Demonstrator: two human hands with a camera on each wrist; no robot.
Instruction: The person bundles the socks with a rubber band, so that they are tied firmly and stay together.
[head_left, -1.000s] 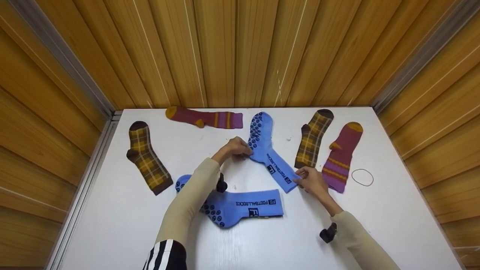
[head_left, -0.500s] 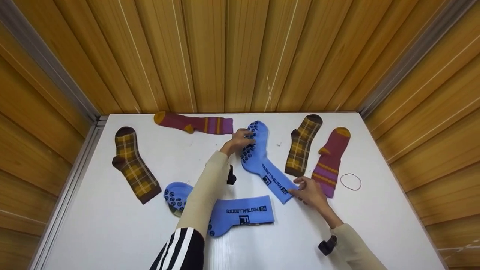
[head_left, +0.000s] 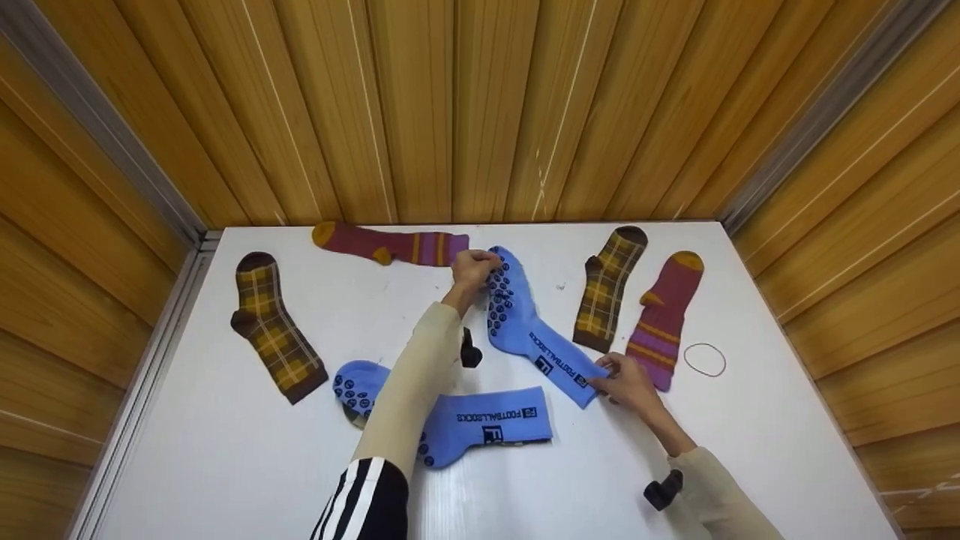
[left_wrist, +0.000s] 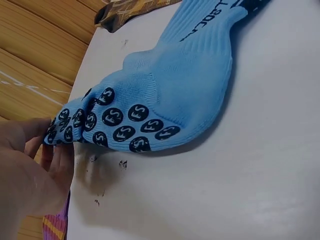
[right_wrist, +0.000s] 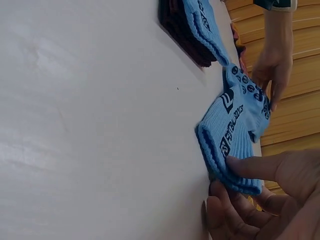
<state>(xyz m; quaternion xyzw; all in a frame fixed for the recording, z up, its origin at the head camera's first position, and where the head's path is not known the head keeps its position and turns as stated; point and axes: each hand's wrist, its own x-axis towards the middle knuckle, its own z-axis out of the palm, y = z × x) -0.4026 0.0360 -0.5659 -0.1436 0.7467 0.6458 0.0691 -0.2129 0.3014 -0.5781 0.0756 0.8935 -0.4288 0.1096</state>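
Observation:
A blue football sock (head_left: pixel 517 319) with black grip dots lies slantwise at the middle of the table. My left hand (head_left: pixel 474 271) pinches its toe end between thumb and fingers; the left wrist view shows the dotted toe (left_wrist: pixel 65 125) raised off the white surface. At the other end, my right hand (head_left: pixel 628 384) pinches the cuff (right_wrist: pixel 227 155), thumb on top and fingers beneath. Nearer the front lies a second blue sock (head_left: pixel 495 418), partly hidden by my left forearm. Dark socks (right_wrist: pixel 182 35) show stacked under it in the right wrist view.
A plaid sock (head_left: pixel 277 326) lies at left, a maroon striped sock (head_left: pixel 360 241) along the back edge. Another plaid sock (head_left: pixel 609 289), another maroon sock (head_left: pixel 667 315) and a thin rubber band (head_left: pixel 705 344) are at right. Wood-patterned walls (head_left: pixel 487 112) enclose the table.
My left hand has moved from the blue sock's heel up to its toe, which now bends left. My right hand stays at the cuff. The head view has shifted slightly.

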